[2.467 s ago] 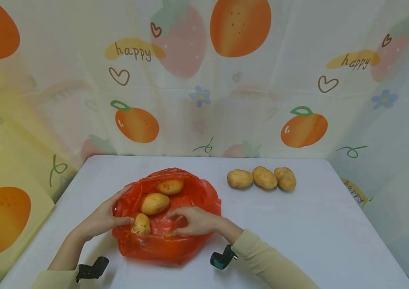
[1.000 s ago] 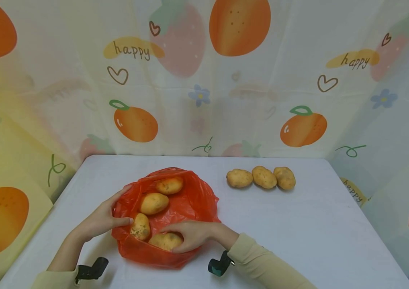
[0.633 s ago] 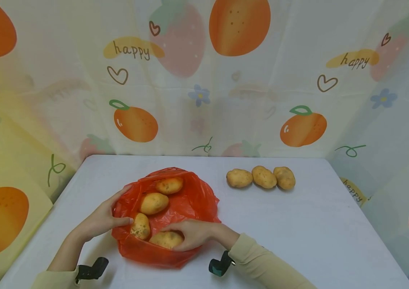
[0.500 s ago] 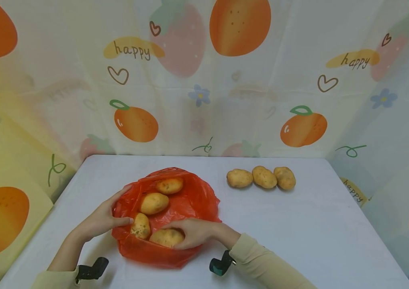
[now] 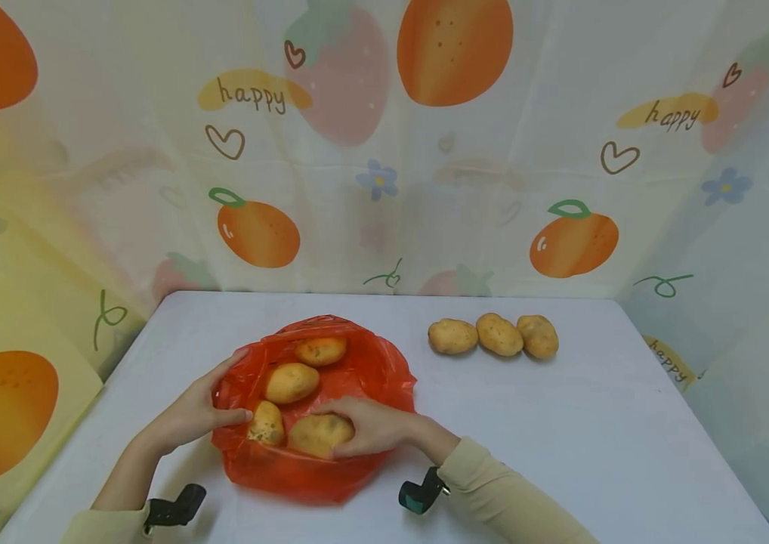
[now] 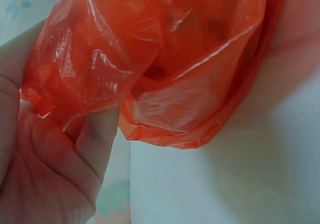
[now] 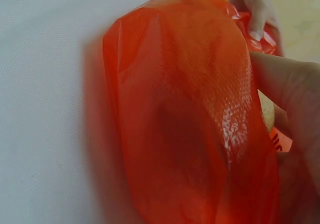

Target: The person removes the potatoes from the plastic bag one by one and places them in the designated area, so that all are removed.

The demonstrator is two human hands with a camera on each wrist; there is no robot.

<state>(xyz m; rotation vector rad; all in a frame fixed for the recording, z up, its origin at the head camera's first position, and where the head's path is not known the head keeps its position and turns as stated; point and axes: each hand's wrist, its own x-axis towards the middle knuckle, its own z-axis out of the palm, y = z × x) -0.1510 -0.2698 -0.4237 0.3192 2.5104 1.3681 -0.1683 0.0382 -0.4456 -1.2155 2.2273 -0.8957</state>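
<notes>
A red plastic bag (image 5: 371, 370) lies on the table with its mouth spread wide. My left hand (image 5: 190, 408) holds its left rim, thumb over the edge; the left wrist view shows the film between thumb and fingers. Inside the bag, my right hand (image 5: 374, 427) grips a potato (image 5: 319, 434) near the front rim, thumb on the near side and fingers beyond. Three more potatoes rest in the bag: one at the back (image 5: 321, 350), a middle potato (image 5: 291, 383) and a spotted potato (image 5: 267, 423) by my left thumb. In the right wrist view, red film hides most of the gripped potato.
Three potatoes (image 5: 498, 335) sit in a touching row at the back right of the white table (image 5: 527, 431). A fruit-print cloth (image 5: 425, 227) hangs behind and at both sides. Each wrist carries a small black camera, the right camera (image 5: 423, 491) beside the bag.
My right hand has reached toward the bag's front, taken hold of the potato there, and raised it slightly up and away from the front rim. My left hand stays on the left rim.
</notes>
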